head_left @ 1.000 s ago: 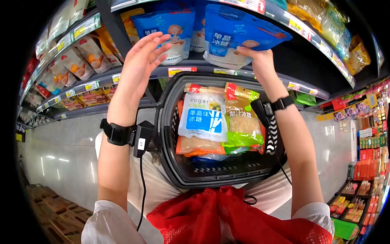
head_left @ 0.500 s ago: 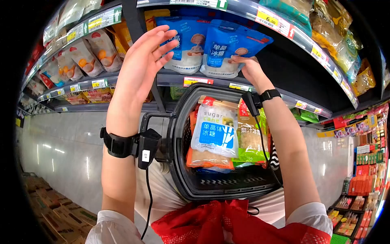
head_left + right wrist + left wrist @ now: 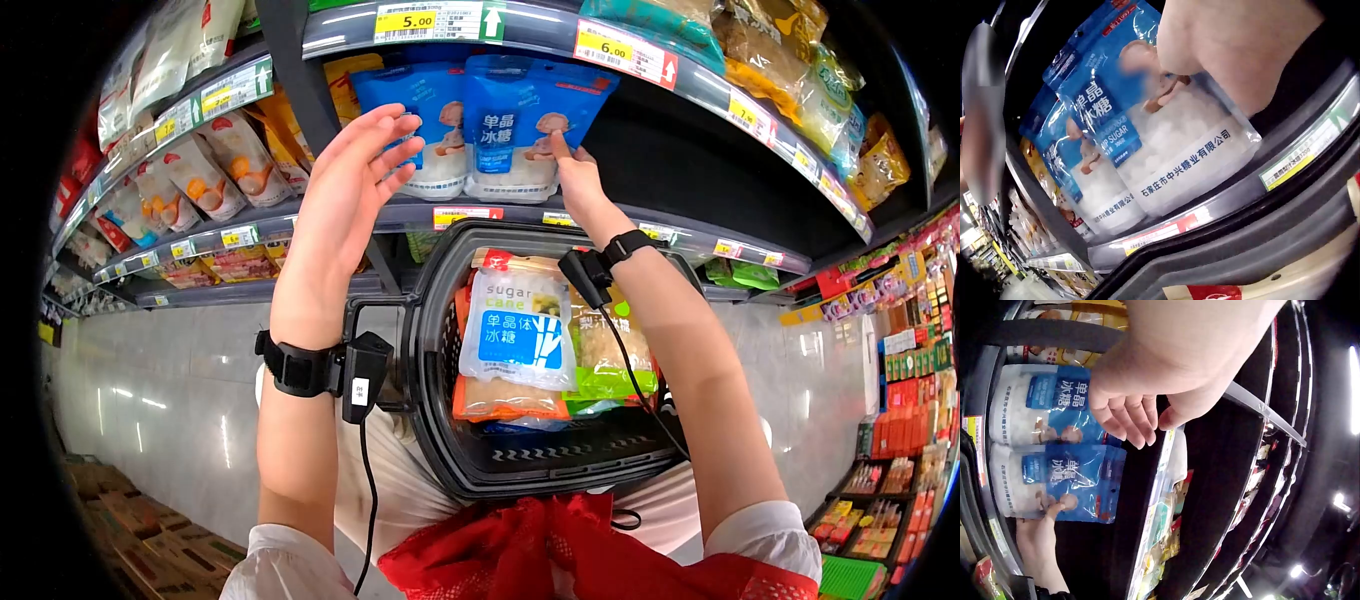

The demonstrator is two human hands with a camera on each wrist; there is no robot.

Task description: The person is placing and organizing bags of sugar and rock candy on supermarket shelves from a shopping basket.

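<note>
A blue bag of rock sugar [image 3: 515, 120] stands upright on the shelf [image 3: 400, 213] beside a second one like it [image 3: 420, 110]. My right hand [image 3: 572, 165] touches its front low down with straight fingertips; the left wrist view shows those fingertips [image 3: 1055, 509] on that bag [image 3: 1054, 478]. In the right wrist view the bag [image 3: 1166, 131] fills the frame under my hand [image 3: 1229, 44]. My left hand [image 3: 365, 160] is raised open in front of the second bag, holding nothing, fingers [image 3: 1129, 422] loosely bent.
A black basket [image 3: 440, 400] hangs in front of me, holding a white and blue sugar bag [image 3: 518, 325], a green bag [image 3: 612, 360] and an orange bag [image 3: 500, 400]. Red mesh [image 3: 600, 550] lies below. Stocked shelves rise on the left and right, with grey floor [image 3: 150, 380] on the left.
My right hand has carried the blue bag leftward and back, standing it on the shelf next to the other. It no longer pinches the bag. The left hand stays raised and open.
</note>
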